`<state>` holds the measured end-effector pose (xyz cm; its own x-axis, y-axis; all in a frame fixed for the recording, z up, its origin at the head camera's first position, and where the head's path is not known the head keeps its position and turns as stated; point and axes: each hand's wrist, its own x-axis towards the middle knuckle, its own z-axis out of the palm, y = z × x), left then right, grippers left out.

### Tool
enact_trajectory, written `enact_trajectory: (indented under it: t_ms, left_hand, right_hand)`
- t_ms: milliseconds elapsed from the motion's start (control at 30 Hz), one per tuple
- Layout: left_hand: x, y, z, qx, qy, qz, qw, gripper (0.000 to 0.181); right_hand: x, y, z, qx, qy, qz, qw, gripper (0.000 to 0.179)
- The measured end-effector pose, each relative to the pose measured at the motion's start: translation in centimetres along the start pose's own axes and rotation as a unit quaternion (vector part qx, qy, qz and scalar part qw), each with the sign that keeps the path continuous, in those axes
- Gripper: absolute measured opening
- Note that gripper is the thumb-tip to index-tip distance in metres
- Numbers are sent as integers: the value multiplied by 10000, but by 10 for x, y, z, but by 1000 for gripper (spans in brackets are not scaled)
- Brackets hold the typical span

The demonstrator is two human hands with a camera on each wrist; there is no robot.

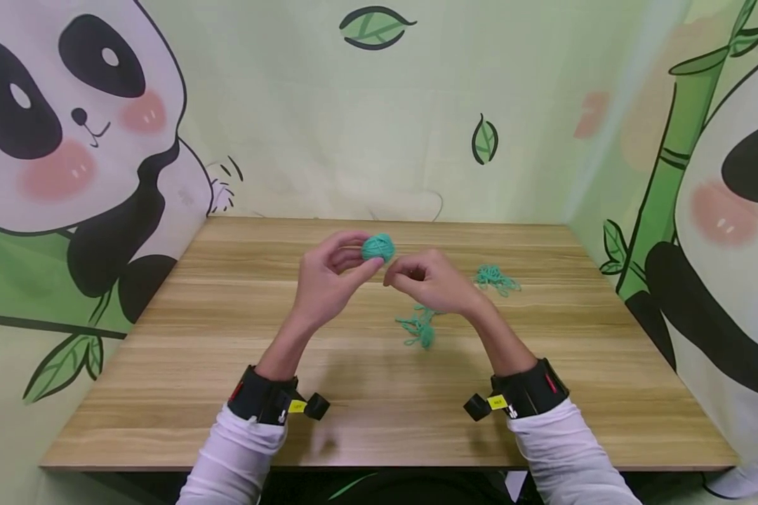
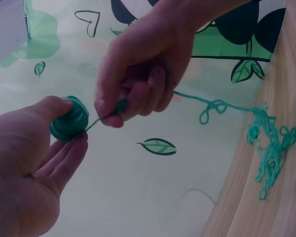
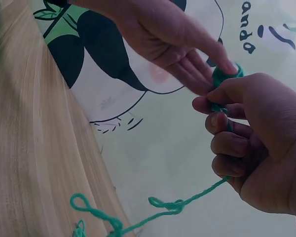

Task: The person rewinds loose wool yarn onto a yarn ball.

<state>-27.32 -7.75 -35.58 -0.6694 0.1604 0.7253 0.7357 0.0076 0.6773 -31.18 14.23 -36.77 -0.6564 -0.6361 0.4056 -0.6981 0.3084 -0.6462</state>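
Observation:
A small ball of teal yarn [image 1: 378, 247] is held up above the table, pinched between the thumb and fingers of my left hand [image 1: 333, 277]. Close to its right, my right hand [image 1: 438, 280] pinches the yarn strand [image 2: 94, 124] that leads off the ball. In the left wrist view the strand passes through the curled right fingers [image 2: 138, 98] and runs on, with a small loop in it, to a loose tangle of yarn [image 2: 272, 148] on the table. The right wrist view shows the strand hanging with loops [image 3: 173, 206] below the right hand.
On the wooden table [image 1: 227, 337], one loose yarn heap [image 1: 420, 327] lies below the right hand and another heap [image 1: 495, 278] farther right. Behind the table stands a wall covering [image 1: 278, 105] printed with pandas and leaves. Both wrists wear black camera bands [image 1: 265, 396].

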Motion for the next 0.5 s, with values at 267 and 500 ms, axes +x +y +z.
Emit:
enact_trajectory:
  t_ms: [267, 500]
  left_hand:
    - [0, -5, 1, 339, -46, 151, 9993, 34]
    - [-1, -8, 1, 347, -280, 224, 9988, 34]
  right_hand:
    - [-2, -19, -5, 151, -10, 142, 9998, 22]
    - [-5, -28, -12, 530, 248, 310, 9978, 21]
